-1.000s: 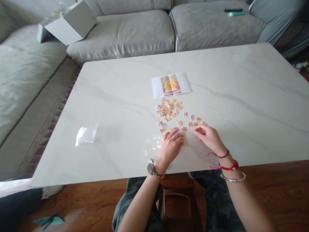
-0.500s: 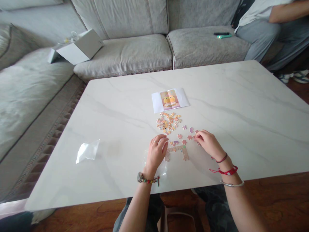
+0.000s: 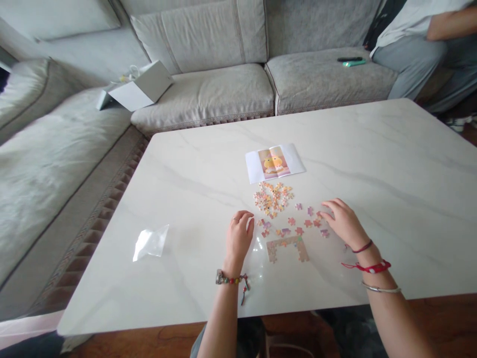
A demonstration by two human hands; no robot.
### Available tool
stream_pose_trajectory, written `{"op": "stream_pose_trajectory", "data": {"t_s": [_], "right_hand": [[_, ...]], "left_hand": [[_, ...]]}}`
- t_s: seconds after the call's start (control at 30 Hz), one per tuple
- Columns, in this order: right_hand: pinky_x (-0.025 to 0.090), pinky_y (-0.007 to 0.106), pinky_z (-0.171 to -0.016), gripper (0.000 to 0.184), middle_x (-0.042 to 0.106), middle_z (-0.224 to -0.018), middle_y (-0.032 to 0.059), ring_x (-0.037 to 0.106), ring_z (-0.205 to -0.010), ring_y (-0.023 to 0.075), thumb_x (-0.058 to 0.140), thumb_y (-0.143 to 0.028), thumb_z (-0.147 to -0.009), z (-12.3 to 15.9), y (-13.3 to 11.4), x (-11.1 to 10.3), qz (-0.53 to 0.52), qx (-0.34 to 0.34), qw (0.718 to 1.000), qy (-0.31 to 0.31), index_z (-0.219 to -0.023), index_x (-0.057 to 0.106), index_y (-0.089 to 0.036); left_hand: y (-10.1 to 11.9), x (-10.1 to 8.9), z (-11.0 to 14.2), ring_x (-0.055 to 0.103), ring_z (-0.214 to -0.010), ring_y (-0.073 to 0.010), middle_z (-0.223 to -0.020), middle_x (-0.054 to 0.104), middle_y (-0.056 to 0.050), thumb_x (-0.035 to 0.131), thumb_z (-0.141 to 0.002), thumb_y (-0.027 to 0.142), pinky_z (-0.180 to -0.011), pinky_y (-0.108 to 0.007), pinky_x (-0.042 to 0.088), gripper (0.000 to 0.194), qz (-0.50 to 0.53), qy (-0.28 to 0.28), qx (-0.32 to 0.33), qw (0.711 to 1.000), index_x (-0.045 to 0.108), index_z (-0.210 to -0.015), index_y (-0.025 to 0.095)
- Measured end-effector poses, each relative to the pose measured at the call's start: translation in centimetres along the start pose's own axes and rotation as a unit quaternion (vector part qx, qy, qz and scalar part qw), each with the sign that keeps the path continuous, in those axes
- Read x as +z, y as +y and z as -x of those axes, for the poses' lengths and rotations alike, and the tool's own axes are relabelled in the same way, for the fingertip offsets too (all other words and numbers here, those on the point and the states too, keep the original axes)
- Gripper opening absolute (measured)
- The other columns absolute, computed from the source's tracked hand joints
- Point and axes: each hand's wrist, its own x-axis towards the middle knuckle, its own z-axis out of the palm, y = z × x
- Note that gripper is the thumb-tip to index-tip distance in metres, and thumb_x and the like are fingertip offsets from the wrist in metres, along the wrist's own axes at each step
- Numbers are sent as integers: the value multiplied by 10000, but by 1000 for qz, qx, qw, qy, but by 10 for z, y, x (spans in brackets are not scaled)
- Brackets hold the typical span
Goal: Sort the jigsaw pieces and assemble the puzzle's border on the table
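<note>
Two bare hands rest over the near side of the pale table [image 3: 197, 199], with a partly joined puzzle [image 3: 276, 244] between and a little nearer the person. Its long bar runs left to right, a short leg at each end pointing at the person. The left hand [image 3: 237, 241] has its fingers loosely curled and thumb apart, holding nothing that I can see. The right hand [image 3: 345, 223] has thumb and fingers parted; a pink piece [image 3: 317, 223] lies just beside their tips, though I cannot tell whether they touch. That hand is far nearer to it than the left.

More loose pieces [image 3: 291, 221] lie scattered between the hands, and beyond them sit a heap of pieces [image 3: 274, 198] and a creased picture sheet [image 3: 276, 161]. Well off to the left lies a clear bag [image 3: 151, 242]. Behind, a grey sofa [image 3: 223, 87] bears a white box [image 3: 139, 94] and, at the right, a seated person [image 3: 413, 64].
</note>
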Motion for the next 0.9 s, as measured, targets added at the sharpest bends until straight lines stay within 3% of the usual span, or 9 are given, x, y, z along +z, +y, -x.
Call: {"op": "stream_pose_trajectory", "data": {"t_s": [0.1, 0.23, 0.33, 0.47, 0.7, 0.9], "right_hand": [[456, 341, -744, 184, 583, -874, 85, 565, -799, 206, 517, -228, -751, -4, 1, -1, -19, -1, 1000, -13, -904, 594, -161], [463, 286, -688, 196, 580, -882, 51, 560, -690, 142, 499, -171, -752, -9, -24, 4, -94, -46, 989, -100, -916, 602, -195], [461, 275, -669, 245, 578, -908, 45, 542, -634, 117, 486, -134, -748, -9, -39, 6, -122, -70, 981, -131, -957, 591, -206], [461, 263, -631, 191, 576, -852, 31, 531, -597, 109, 509, -150, -743, -6, -42, 5, -139, -62, 977, -148, -898, 604, -210], [443, 298, -725, 130, 572, -863, 48, 566, -771, 158, 519, -120, -747, 2, -53, 15, -116, -109, 972, -172, -820, 597, -194], [431, 270, -650, 103, 602, -749, 18, 562, -686, 145, 520, -93, -728, 6, -53, 16, -136, -58, 976, -162, -757, 552, -186]], "left_hand": [[-1, -1, 0, 560, -854, -164, -984, 561, -67, 440, -823, 208, -764, -309, 466, 163, -3, -6, -19, 1000, 568, -919, 183], [0, 1, 1, 564, -835, -158, -980, 561, -63, 450, -820, 214, -743, -302, 472, 179, 4, -21, -11, 1000, 571, -950, 194], [0, 3, 2, 567, -816, -159, -944, 566, -60, 454, -819, 230, -734, -303, 475, 189, 4, -39, -1, 999, 579, -958, 202], [-1, 5, 1, 559, -843, -170, -943, 567, -62, 436, -832, 238, -763, -318, 465, 207, -2, -43, -1, 999, 576, -980, 204], [0, 5, 2, 549, -859, -172, -951, 564, -60, 422, -843, 248, -777, -320, 457, 213, -5, -31, 2, 999, 570, -992, 207], [3, 5, 4, 550, -851, -169, -935, 565, -58, 428, -839, 246, -765, -310, 459, 206, -12, -32, 13, 999, 573, -980, 209]]}}
